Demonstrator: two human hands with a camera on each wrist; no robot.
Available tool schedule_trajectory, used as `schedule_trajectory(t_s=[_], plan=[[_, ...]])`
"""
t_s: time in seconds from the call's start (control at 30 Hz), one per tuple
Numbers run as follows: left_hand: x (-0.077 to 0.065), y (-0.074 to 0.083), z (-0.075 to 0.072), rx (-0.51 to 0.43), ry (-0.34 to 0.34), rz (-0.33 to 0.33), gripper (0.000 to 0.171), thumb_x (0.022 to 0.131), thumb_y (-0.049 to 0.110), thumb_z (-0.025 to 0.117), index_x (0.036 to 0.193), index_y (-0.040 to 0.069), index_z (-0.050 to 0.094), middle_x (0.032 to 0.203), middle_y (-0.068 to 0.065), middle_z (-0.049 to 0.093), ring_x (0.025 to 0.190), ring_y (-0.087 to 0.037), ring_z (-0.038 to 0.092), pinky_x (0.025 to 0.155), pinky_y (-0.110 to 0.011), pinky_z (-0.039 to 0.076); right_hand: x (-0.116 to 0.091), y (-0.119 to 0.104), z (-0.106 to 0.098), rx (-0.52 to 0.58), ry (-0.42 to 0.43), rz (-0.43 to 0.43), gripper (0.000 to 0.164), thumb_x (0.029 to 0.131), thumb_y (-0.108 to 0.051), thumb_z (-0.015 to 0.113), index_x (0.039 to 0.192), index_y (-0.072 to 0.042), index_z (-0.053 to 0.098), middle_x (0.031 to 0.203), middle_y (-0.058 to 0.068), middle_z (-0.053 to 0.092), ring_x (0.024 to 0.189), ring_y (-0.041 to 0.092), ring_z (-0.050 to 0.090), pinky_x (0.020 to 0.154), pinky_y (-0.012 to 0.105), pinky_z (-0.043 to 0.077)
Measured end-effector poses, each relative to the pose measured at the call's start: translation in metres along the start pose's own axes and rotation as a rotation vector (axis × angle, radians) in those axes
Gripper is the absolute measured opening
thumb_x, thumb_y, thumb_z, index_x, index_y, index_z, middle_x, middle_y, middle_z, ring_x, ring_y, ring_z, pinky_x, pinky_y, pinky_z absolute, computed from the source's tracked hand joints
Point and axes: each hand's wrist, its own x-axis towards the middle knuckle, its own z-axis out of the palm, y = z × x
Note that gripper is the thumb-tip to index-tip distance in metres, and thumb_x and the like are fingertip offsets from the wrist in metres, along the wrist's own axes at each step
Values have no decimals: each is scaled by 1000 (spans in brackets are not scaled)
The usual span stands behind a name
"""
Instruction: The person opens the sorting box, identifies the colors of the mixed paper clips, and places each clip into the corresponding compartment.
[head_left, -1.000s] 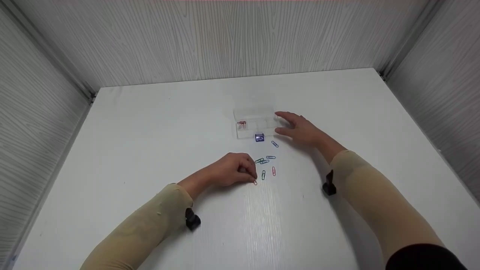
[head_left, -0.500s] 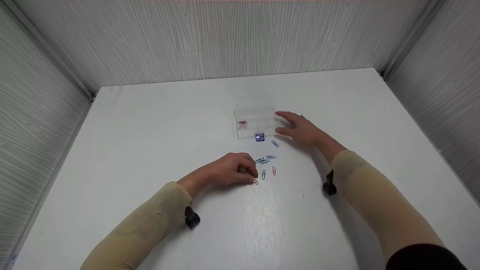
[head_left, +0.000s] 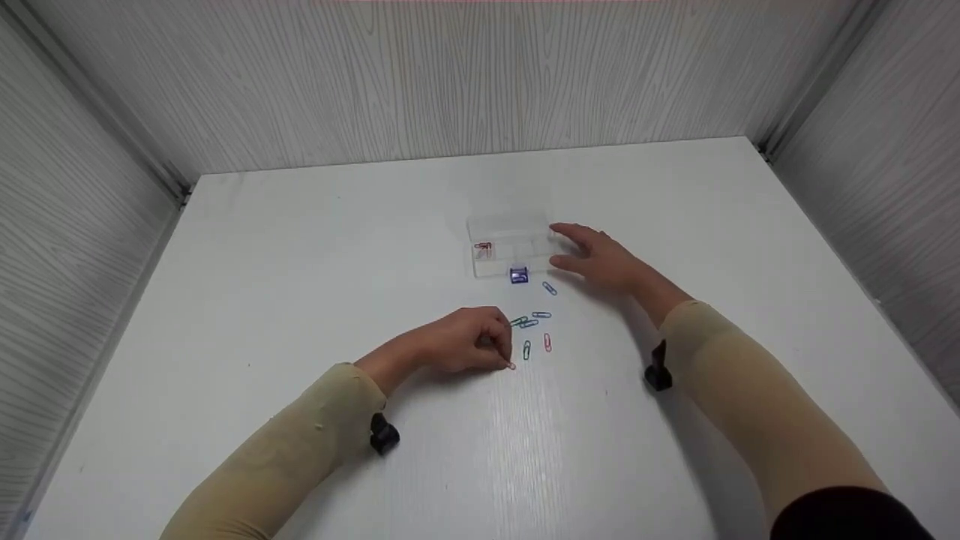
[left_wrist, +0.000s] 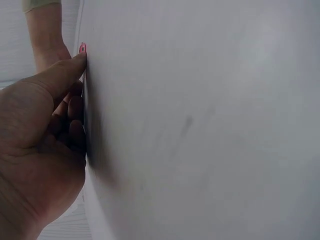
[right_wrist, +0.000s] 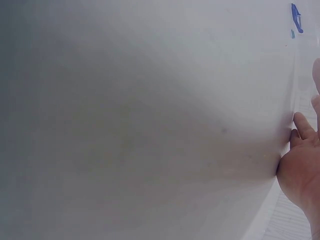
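My left hand (head_left: pixel 472 339) is low over the tabletop, its thumb and forefinger pinching a small red paper clip (head_left: pixel 512 366). In the left wrist view, this clip (left_wrist: pixel 83 48) sticks out past the thumb tip, with the other fingers curled beneath. At the right end of an open clear plastic box (head_left: pixel 510 266), my right hand (head_left: pixel 600 259) holds the box, thumb at the front corner and forefinger by the raised lid. Red clips (head_left: pixel 484 247) lie in the box's left compartment. The right wrist view shows only part of the right hand (right_wrist: pixel 302 160); its grip is cut off.
A blue-purple latch (head_left: pixel 519 275) sits on the box's front. Loose clips lie between the hands: green ones (head_left: pixel 526 350), blue ones (head_left: pixel 550 288) and another red clip (head_left: pixel 547 343). Wood-grain panels (head_left: pixel 480 82) bound the white table (head_left: pixel 300 247).
The red clip has shifted slightly under the left thumb and forefinger, and less of it shows than half a second ago. The right hand and box stay in place.
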Motion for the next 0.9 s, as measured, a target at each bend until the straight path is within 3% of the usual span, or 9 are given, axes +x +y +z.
schedule_trajectory(t_s=[0.3, 0.53, 0.67, 0.77, 0.9], plan=[[-1, -2, 2, -45, 70, -27, 2, 103, 20, 73, 103, 19, 74, 103, 8, 67, 101, -13, 58, 96, -34, 47, 0, 0, -1, 3, -5, -6, 72, 99, -65, 63, 163, -46, 35, 175, -6, 24, 163, 27, 12, 127, 58, 11], [6, -3, -3, -94, 154, -50, 5, 103, 20, 72, 106, 17, 75, 99, 7, 70, 93, -14, 61, 87, -32, 50, -2, 0, -2, 6, 0, -9, 71, 100, -63, 63, 163, -45, 36, 175, -6, 24, 163, 28, 10, 128, 58, 9], [12, 0, -15, -96, 261, -50, 12, 102, 18, 73, 113, 13, 76, 100, 4, 70, 92, -17, 60, 84, -32, 49, -2, 2, -2, 4, -3, -19, 71, 100, -63, 63, 163, -46, 35, 174, -7, 25, 163, 27, 12, 128, 57, 11], [16, 2, -28, -93, 376, -53, 21, 102, 20, 75, 119, 9, 76, 103, 2, 70, 94, -18, 61, 87, -32, 50, -2, 1, -2, 7, -2, -20, 71, 100, -63, 63, 163, -47, 36, 174, -6, 25, 162, 27, 14, 127, 57, 13], [23, 0, -44, -84, 538, -62, 19, 101, 20, 76, 118, 10, 76, 105, 3, 72, 97, -18, 63, 91, -33, 52, -2, -1, -1, 21, -2, -15, 72, 98, -65, 64, 162, -47, 37, 174, -6, 25, 162, 26, 15, 127, 56, 14]])
